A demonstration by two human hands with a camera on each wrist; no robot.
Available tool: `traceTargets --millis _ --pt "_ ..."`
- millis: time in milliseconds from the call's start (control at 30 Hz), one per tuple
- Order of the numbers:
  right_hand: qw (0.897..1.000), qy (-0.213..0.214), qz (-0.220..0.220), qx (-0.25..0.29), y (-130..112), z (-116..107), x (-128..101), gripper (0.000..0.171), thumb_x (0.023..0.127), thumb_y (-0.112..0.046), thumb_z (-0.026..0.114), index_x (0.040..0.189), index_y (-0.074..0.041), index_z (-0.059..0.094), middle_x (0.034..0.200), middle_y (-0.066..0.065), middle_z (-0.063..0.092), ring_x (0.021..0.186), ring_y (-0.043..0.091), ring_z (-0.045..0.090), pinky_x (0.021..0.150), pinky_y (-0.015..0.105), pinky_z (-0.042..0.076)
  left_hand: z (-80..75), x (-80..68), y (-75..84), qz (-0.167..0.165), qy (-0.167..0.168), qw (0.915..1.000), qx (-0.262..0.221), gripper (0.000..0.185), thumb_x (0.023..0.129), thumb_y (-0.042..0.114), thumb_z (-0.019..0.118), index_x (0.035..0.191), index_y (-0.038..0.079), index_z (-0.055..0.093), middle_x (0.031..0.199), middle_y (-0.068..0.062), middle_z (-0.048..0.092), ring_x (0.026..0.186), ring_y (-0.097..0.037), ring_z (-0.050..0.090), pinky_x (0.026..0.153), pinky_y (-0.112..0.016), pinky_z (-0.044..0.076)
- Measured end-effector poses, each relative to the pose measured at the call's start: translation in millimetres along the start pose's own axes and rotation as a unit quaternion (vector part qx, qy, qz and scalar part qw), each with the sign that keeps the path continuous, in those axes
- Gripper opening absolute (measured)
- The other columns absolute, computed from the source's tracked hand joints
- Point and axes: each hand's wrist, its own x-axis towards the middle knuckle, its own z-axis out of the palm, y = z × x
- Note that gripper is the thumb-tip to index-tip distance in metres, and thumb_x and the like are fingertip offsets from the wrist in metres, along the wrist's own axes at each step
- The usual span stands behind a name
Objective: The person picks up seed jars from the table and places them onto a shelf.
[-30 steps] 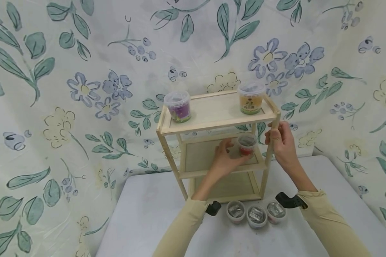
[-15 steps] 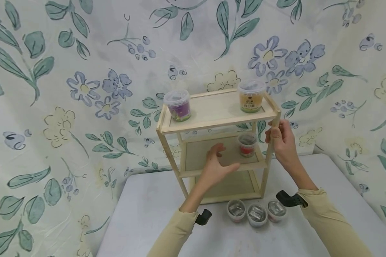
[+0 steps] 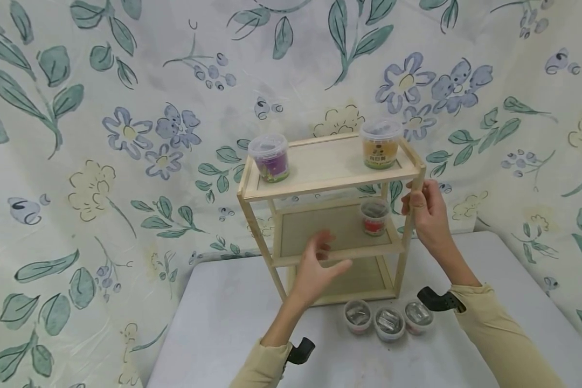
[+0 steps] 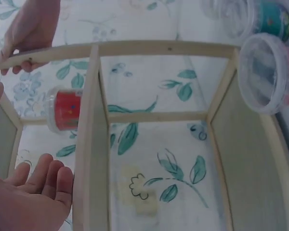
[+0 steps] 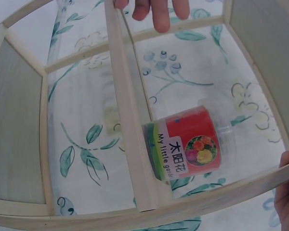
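On the counter: a pale grey, smooth-looking counter (image 3: 213,323) carries a small three-tier wooden shelf (image 3: 320,186) built of thin, light, square-cut slats with flat panel floors; its sides and back are open frames, so the flowered cloth (image 3: 126,108) behind shows through.
Left hand: the left hand (image 3: 317,267) hangs in front of the middle tier, fingers loosely spread and holding nothing (the head view blurs it a little); in the left wrist view its fingertips (image 4: 53,173) lie just beside an upright slat.
Right hand: the right hand (image 3: 424,213) grips the front right post of the shelf just under the top tier, fingers wrapped round the slat.
Red tub: a small round tub with a red label (image 3: 374,216) and a clear plastic lid stands on the middle tier, near the right end and well apart from the left hand; the right wrist view shows it (image 5: 190,144) close behind the post.
Top tier: a purple-labelled tub (image 3: 269,157) stands at the left end and an orange-labelled tub (image 3: 380,144) at the right end, with bare wood between them.
Front edge: three more lidded tubs (image 3: 387,322) sit in a row on the counter, just before the foot of the shelf.
Open room: bare panel lies left of the red tub on the middle tier.
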Motion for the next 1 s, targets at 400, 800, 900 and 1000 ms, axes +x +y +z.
traceTargets --millis 400,800,900,1000 --pt "1.000 0.002 -0.012 0.002 -1.0 -1.4 1.4 0.026 0.106 -0.008 0.039 0.117 0.014 0.042 0.085 -0.008 0.056 0.070 0.009 0.053 0.068 0.020 0.046 9.3 -38.1 -18.1 -0.019 -0.001 0.9991 -0.039 0.064 0.083 0.021 0.078 0.138 0.008 0.048 0.127 -0.005 0.059 0.118 -0.030 0.049 0.098 -0.042 0.040" --pt "1.000 0.002 0.005 -0.001 -1.9 -0.5 -0.6 0.022 0.105 -0.008 0.039 0.117 0.011 0.043 0.085 0.001 0.056 0.071 0.010 0.053 0.069 0.020 0.046 18.7 -50.6 -66.2 -0.070 0.008 0.9973 -0.019 0.063 0.081 0.025 0.080 0.135 0.011 0.050 0.127 -0.004 0.057 0.114 -0.022 0.050 0.097 -0.043 0.043" --pt "1.000 0.002 0.007 0.001 -1.2 -0.2 -0.1 0.023 0.106 -0.009 0.040 0.117 0.010 0.043 0.085 -0.007 0.056 0.071 0.010 0.053 0.070 0.021 0.045 23.1 -53.0 -75.5 -0.082 -0.006 0.9965 -0.019 0.066 0.081 0.027 0.079 0.137 0.013 0.047 0.130 -0.008 0.053 0.116 -0.029 0.050 0.096 -0.045 0.044" --pt "1.000 0.001 0.008 -0.001 -0.9 -0.2 -0.2 0.021 0.106 -0.011 0.040 0.117 0.007 0.044 0.085 -0.010 0.055 0.072 0.009 0.053 0.071 0.021 0.045 29.6 -54.9 -86.5 -0.087 -0.020 0.9954 -0.034 0.069 0.082 0.028 0.078 0.140 0.014 0.044 0.136 -0.014 0.050 0.122 -0.036 0.048 0.101 -0.048 0.042"
